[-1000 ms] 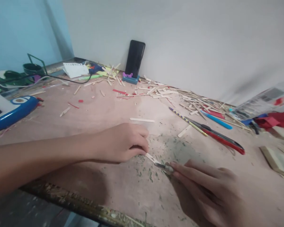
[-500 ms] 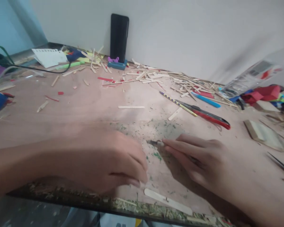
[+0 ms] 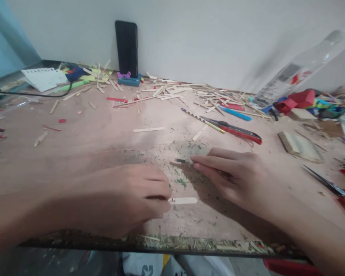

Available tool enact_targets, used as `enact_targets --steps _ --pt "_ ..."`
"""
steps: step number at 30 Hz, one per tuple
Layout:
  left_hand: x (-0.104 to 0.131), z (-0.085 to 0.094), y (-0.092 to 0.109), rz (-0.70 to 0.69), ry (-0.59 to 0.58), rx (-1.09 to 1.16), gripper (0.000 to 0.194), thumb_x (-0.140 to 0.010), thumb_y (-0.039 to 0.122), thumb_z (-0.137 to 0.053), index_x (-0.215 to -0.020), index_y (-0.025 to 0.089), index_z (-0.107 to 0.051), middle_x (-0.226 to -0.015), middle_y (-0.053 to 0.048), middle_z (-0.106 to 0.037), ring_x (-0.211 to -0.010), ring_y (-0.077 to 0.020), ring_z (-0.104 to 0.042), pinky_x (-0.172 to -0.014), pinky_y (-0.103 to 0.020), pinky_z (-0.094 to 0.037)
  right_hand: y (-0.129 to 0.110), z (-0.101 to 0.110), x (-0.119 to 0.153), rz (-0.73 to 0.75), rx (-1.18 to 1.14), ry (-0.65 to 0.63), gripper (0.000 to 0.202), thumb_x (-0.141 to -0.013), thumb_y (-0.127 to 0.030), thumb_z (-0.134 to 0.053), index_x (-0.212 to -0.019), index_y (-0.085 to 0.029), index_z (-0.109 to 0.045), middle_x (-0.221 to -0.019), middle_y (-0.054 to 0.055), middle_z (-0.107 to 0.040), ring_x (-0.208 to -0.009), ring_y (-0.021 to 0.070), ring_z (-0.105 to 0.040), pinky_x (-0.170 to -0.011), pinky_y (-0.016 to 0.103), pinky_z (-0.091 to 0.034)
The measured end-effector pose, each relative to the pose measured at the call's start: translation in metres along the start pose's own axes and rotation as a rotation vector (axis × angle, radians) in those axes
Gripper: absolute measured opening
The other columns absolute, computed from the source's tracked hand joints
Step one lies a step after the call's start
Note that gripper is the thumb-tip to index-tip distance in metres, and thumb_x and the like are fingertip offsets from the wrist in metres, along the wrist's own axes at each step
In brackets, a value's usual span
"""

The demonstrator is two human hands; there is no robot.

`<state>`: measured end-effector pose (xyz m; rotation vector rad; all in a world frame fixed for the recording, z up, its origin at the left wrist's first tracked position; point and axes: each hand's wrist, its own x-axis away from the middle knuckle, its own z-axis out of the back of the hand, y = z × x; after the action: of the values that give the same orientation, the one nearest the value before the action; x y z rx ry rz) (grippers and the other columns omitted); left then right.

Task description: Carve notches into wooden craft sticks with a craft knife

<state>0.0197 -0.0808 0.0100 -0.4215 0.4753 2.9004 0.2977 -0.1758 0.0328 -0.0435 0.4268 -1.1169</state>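
My left hand (image 3: 140, 191) is closed, its thumb and fingers pinching one end of a pale wooden craft stick (image 3: 185, 200). The stick's other end points right, low over the front of the table, and has a small dark mark near my fingertips. My right hand (image 3: 232, 172) grips a small craft knife (image 3: 181, 160), the thin blade pointing left, close above the tabletop. Most of its handle is hidden inside the fingers. Green shavings (image 3: 181, 181) lie between the two hands. Beyond them rests another craft stick (image 3: 148, 129).
A phone (image 3: 127, 48) stands in a holder against the wall. Many loose sticks (image 3: 172, 92) lie along the back. A pencil (image 3: 202, 120), a red box cutter (image 3: 241, 134), a wood block (image 3: 300, 147), scissors (image 3: 333, 186) and a leaning plastic bottle (image 3: 299, 73) are to the right.
The craft stick that lay at the table's front edge is now in my left hand, lifted away from the edge. My right hand still holds the knife. The view has shifted a little right.
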Motion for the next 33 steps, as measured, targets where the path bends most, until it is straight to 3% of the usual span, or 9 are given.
enact_targets --steps 5,8,12,16,20,23,27,30,33 --pt "0.004 0.007 -0.014 0.062 0.056 0.116 0.033 -0.098 0.005 -0.059 -0.125 0.020 -0.072 -0.133 -0.009 -0.076 -0.127 -0.0235 -0.067 -0.112 -0.036 -0.052 0.003 0.002 0.001 -0.006 0.019 0.006 0.021 -0.110 -0.023 -0.060 -0.110 -0.022 -0.081 -0.083 0.001 -0.071 -0.067 0.0131 -0.065 -0.061 0.031 -0.047" --pt "0.001 0.007 -0.016 0.066 -0.038 0.105 0.033 -0.106 0.016 -0.058 -0.136 0.022 -0.071 -0.154 -0.009 -0.066 -0.146 -0.0274 -0.058 -0.123 -0.045 -0.046 0.003 0.002 0.001 0.006 0.018 0.017 0.021 -0.110 -0.024 -0.060 -0.107 -0.024 -0.080 -0.082 0.001 -0.072 -0.066 0.0137 -0.065 -0.060 0.031 -0.046" --pt "-0.004 0.005 -0.014 0.065 -0.120 0.072 0.048 -0.102 0.020 -0.060 -0.149 0.025 -0.064 -0.169 -0.008 -0.052 -0.160 -0.0322 -0.046 -0.130 -0.056 -0.040 0.002 0.002 0.000 0.010 0.026 0.018 0.021 -0.110 -0.024 -0.060 -0.111 -0.023 -0.081 -0.081 0.001 -0.071 -0.065 0.0137 -0.065 -0.060 0.031 -0.046" --pt "-0.003 0.003 -0.016 0.064 -0.088 0.000 0.044 -0.107 0.036 -0.063 -0.147 0.018 -0.065 -0.165 -0.010 -0.057 -0.159 -0.0315 -0.049 -0.134 -0.055 -0.035 0.001 0.004 0.000 0.004 0.033 0.030 0.021 -0.110 -0.026 -0.060 -0.109 -0.022 -0.081 -0.081 0.002 -0.072 -0.065 0.0145 -0.066 -0.060 0.032 -0.047" --pt "-0.002 0.000 -0.017 0.105 0.034 -0.074 0.046 -0.103 0.052 -0.072 -0.129 0.014 -0.074 -0.144 -0.015 -0.074 -0.139 -0.0316 -0.068 -0.125 -0.051 -0.047 0.001 0.007 0.000 -0.015 0.032 0.046 0.023 -0.110 -0.028 -0.059 -0.108 -0.022 -0.081 -0.083 0.003 -0.075 -0.066 0.0154 -0.068 -0.061 0.032 -0.050" --pt "-0.004 -0.003 -0.013 0.077 0.057 -0.061 0.040 -0.106 0.042 -0.069 -0.132 0.012 -0.073 -0.145 -0.015 -0.073 -0.138 -0.0304 -0.068 -0.123 -0.051 -0.049 0.001 0.008 0.000 -0.022 0.036 0.053 0.023 -0.110 -0.028 -0.059 -0.110 -0.021 -0.081 -0.083 0.003 -0.076 -0.067 0.0159 -0.069 -0.061 0.032 -0.051" --pt "-0.009 -0.005 -0.010 0.027 -0.051 0.000 0.044 -0.108 0.029 -0.062 -0.149 0.012 -0.063 -0.162 -0.010 -0.061 -0.153 -0.0263 -0.056 -0.131 -0.046 -0.041 0.000 0.008 0.001 -0.011 0.044 0.060 0.021 -0.110 -0.026 -0.060 -0.110 -0.020 -0.081 -0.086 0.004 -0.078 -0.069 0.0152 -0.071 -0.062 0.031 -0.052" --pt "-0.008 -0.006 -0.013 0.030 -0.010 -0.059 0.049 -0.110 0.047 -0.062 -0.142 0.011 -0.067 -0.153 -0.013 -0.068 -0.148 -0.0313 -0.059 -0.127 -0.048 -0.042 -0.002 0.009 0.000 -0.012 0.051 0.057 0.020 -0.110 -0.022 -0.061 -0.109 -0.018 -0.081 -0.086 0.005 -0.077 -0.068 0.0137 -0.069 -0.063 0.030 -0.051" --pt "-0.005 -0.004 -0.018 0.102 0.049 -0.178 0.056 -0.106 0.063 -0.061 -0.122 0.012 -0.074 -0.126 -0.016 -0.077 -0.124 -0.0345 -0.070 -0.110 -0.050 -0.050 -0.002 0.010 0.000 -0.022 0.040 0.065 0.020 -0.110 -0.021 -0.062 -0.110 -0.017 -0.081 -0.087 0.005 -0.078 -0.068 0.0131 -0.070 -0.063 0.030 -0.051"
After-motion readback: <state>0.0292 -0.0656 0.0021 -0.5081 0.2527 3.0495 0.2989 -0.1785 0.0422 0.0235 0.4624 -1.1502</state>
